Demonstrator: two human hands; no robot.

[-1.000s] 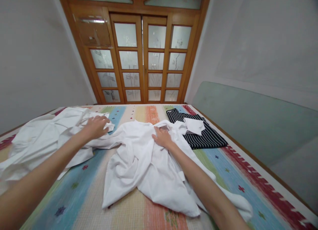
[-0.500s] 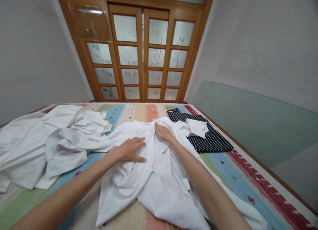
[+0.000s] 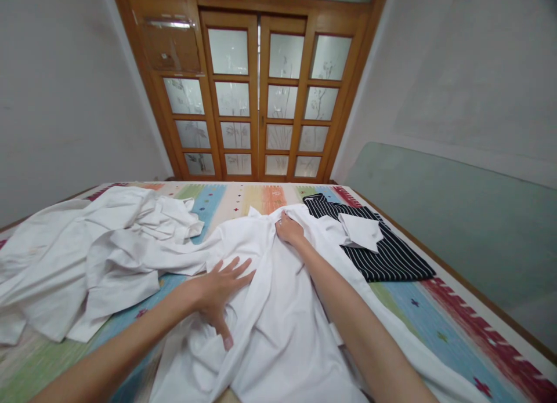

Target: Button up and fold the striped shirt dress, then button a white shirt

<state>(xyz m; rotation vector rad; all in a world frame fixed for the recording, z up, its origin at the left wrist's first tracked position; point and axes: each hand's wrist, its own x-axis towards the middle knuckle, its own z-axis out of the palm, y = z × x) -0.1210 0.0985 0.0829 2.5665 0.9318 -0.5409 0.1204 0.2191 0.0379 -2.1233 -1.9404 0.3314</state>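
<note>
A white long-sleeved shirt (image 3: 287, 293) lies spread out in front of me, its collar end away from me and its front edges partly apart. My left hand (image 3: 224, 293) rests on the shirt's left front with fingers spread and thumb pointing toward me. Close to the collar, my right hand (image 3: 289, 228) is closed on the shirt's cloth by the front edge; its fingertips are partly hidden. One sleeve stretches left toward a heap of white clothes (image 3: 117, 217). The other side's white cuff (image 3: 361, 232) lies over a black-and-white striped garment (image 3: 391, 252).
Beneath everything is a bed cover (image 3: 248, 197) with coloured stripes and small crosses. A pale green headboard-like panel (image 3: 435, 206) runs along the right wall. Wooden doors with glass panes (image 3: 261, 101) stand at the far end.
My left hand has moved toward me and left, its fingers spreading wider. My right hand has pulled the front edge slightly, and the shirt's lower part has shifted. The view has turned a little left.
</note>
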